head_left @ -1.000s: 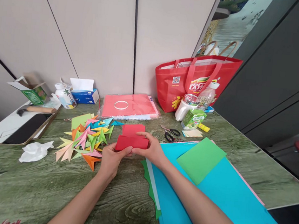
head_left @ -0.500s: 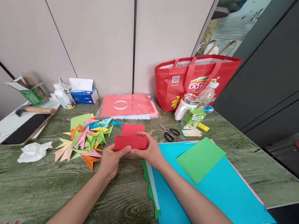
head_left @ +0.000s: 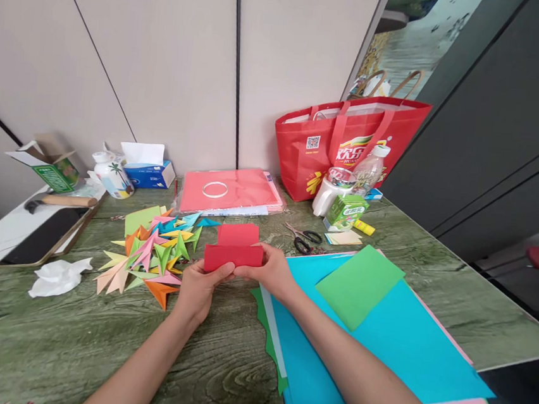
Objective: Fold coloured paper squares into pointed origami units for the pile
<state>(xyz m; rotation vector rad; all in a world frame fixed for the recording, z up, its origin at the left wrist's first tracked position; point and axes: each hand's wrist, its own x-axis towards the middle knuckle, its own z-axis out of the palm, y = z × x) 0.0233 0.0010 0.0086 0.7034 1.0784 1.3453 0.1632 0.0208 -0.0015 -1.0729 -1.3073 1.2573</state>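
Note:
A folded strip of red paper is held up between both hands. My left hand pinches its lower left edge with the thumb in front. At the right end, my right hand grips the strip, thumb along the bottom and the other fingers behind it. Just beyond lies another red paper piece on the table. To the left is a pile of folded paper shapes in several colours. Large blue sheets lie under my right forearm, with a green square on top.
Black-handled scissors and small pale papers lie beyond the blue sheets. A red bag, a white mug and a green carton stand behind. Crumpled tissue and a hammer are at left.
The fingers of my right hand have shifted from the strip's top edge down to its right end. The whole view has moved slightly.

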